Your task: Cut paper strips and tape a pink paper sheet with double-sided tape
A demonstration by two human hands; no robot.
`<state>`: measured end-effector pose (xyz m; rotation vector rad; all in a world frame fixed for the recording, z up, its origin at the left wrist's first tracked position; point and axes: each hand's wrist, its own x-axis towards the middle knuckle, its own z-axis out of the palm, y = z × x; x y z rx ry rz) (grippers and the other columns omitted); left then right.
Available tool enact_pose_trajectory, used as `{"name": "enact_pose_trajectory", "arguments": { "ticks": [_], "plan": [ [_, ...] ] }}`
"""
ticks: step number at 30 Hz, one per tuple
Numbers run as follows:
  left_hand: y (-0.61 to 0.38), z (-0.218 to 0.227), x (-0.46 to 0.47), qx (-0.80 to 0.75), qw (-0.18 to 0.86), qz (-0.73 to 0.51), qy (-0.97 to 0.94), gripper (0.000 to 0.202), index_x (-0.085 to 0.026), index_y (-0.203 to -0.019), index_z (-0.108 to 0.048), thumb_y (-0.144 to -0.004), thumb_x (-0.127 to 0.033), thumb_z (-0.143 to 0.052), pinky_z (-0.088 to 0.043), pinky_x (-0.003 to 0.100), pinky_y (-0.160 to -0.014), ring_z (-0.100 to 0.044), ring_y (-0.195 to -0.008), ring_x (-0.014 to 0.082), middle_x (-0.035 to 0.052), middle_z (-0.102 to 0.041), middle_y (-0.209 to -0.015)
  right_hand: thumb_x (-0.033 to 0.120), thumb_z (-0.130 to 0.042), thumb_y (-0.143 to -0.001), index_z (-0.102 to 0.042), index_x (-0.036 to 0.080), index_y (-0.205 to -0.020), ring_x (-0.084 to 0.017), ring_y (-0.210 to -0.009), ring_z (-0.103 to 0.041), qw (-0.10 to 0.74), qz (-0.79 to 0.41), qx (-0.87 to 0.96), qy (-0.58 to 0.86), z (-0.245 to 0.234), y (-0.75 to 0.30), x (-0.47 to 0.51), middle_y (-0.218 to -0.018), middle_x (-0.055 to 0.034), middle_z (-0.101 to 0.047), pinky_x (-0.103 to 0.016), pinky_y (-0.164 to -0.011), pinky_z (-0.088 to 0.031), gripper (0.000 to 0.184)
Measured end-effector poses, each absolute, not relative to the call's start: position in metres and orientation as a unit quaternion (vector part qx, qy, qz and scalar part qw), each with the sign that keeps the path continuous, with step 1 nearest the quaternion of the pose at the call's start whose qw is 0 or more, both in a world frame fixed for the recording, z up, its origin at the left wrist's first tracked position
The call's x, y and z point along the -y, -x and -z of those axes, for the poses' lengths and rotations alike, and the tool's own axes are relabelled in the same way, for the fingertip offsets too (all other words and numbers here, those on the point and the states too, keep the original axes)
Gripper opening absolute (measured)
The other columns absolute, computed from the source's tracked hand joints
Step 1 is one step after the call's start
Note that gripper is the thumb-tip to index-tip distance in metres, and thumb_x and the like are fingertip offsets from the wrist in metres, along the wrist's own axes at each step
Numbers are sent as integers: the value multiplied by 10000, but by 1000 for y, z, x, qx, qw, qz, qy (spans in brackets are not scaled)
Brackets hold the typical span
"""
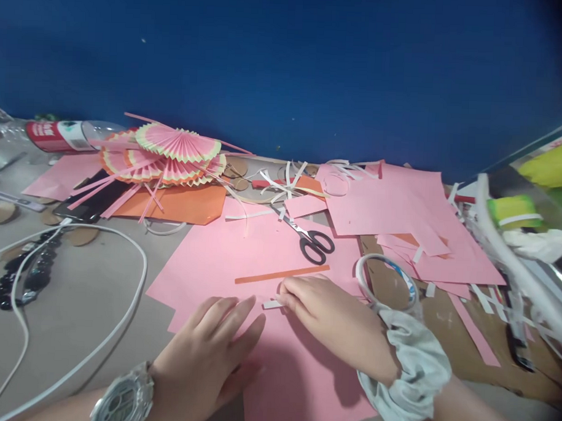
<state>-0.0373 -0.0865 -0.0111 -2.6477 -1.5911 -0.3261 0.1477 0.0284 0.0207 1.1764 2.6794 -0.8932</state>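
My right hand (321, 307) pinches one end of a short white strip (272, 304), low over the pink paper sheets (201, 257). It looks like double-sided tape, though I cannot be sure. Left of it, my left hand (216, 343) has its fingers spread and holds nothing; the thumb is partly blurred. Just beyond both hands a thin orange paper strip (282, 274) lies across the pink paper. Black-handled scissors (314, 241) rest farther back, blades pointing away. A roll of tape (362, 275) stands beside my right wrist.
Folded pink paper fans (179, 148) are piled at the back left, near a plastic bottle (57, 135). A white cable (143, 273) loops across the left side. More pink sheets (387, 202) and paper scraps cover the right. A blue wall (286, 69) closes off the back.
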Motion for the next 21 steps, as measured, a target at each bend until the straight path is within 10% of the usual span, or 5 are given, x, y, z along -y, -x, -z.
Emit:
{"name": "enact_pose_trajectory", "arguments": {
  "ticks": [21],
  "plan": [
    [47, 8, 83, 546, -53, 88, 832, 454, -323, -1323, -482, -886, -444, -501, -332, 338, -939, -491, -1048, 191, -68, -545, -1323, 178, -471, -927, -472, 187, -667, -167, -617, -517, 94, 262, -881, -383, -17, -132, -29, -653, 26, -573, -292, -612, -329, 260]
  ]
}}
